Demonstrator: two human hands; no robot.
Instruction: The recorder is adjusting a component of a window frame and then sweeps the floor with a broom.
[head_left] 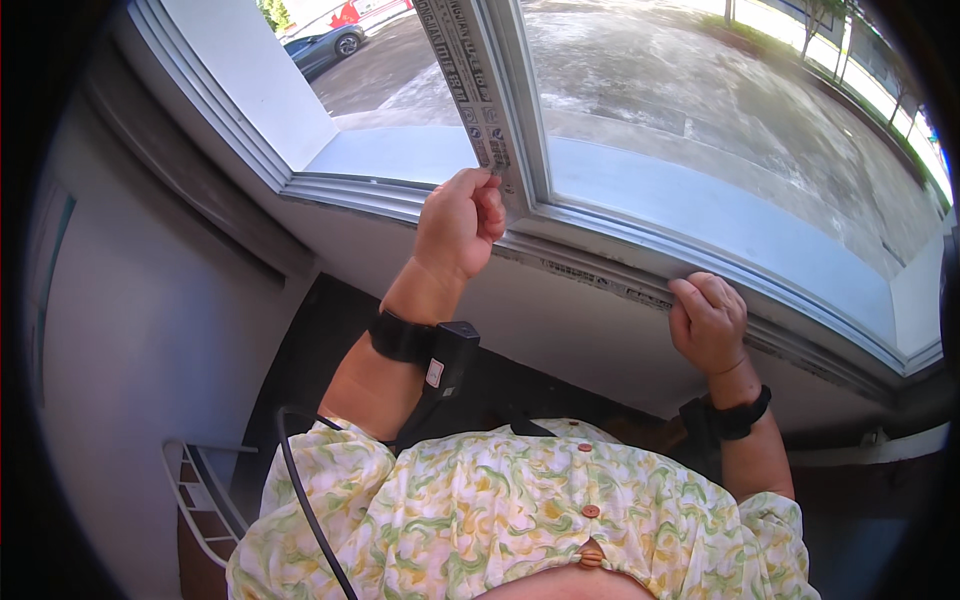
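A white sliding window frame (535, 150) stands before me. Its upright carries a strip of printed protective film (468, 75). My left hand (465, 222) is closed at the foot of this upright, fingers curled in against its lower corner; whatever they pinch is hidden. Farther right, my right hand (710, 320) is closed too, its fingertips pressed at the inner edge of the bottom window track (800, 335). What lies under those fingers cannot be made out. Between the hands, a worn printed film strip (600, 278) runs along the track's inner edge.
The left window opening shows a parked grey car (325, 48) on paved ground outside. Below the window is a white wall (580, 310). A white metal rack (200, 500) stands at lower left. A black cable (300, 480) hangs by my left sleeve, and black straps circle both forearms.
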